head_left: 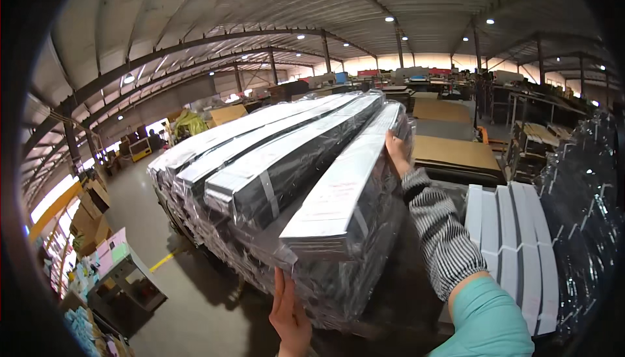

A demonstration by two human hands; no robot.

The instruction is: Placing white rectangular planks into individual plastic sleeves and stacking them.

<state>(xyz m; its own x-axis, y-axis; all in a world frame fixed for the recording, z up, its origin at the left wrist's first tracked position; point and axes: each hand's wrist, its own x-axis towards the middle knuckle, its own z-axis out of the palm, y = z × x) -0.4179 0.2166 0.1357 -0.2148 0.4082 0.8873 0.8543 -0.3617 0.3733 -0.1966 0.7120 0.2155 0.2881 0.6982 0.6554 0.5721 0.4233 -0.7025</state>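
Observation:
A long bundle of flat strips with a white top and dark sides [338, 194] lies at the right of a big stack, inside clear plastic wrap [335, 292]. My left hand [290, 318] is at its near end, fingers stretched upward and together against the wrap below the bundle's corner. Farther along, my right hand [396, 150] rests against the bundle's right side, with fingertips at its top edge; its fingers look extended, though partly hidden. Similar bundles [280, 168] lie to the left, a dark gap separating the nearest one from the bundle by my hands.
Another pile of white-topped strips [511, 240] lies right of my forearm, beside dark plastic-wrapped goods [586, 227]. Brown boards [456, 153] are stacked beyond. A cabinet-like box [127, 285] stands at lower left on the grey floor [140, 194], near a yellow line [163, 260].

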